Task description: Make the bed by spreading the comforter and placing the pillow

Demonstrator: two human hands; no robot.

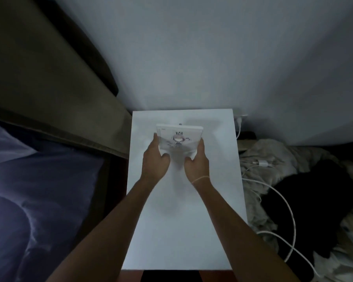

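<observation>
From the head view, setting the white book (178, 139) flat on the white nightstand (183, 231) should come first, low and level (bedding waits). The left hand (155, 161) and right hand (197, 162) each clasp a side edge, fingers curled round it. The pillow (39, 180) lies left on the bed; no comforter clearly shows.

**Dim room, bright table top**

The room was dim, with a cool bluish cast. The white table top (181, 231) was the brightest surface and nearly washed out, its edges soft. Faint grey shadows lay on it below the forearms and beside the held white box (178, 139), whose printed figure was blurred. The bed (39, 190) at left and the dark heap of cloth (314, 210) at right sank into murk. Wide-angle distortion curved the wall (212, 58) and headboard (49, 78) lines, and detail softened toward the edges.
</observation>
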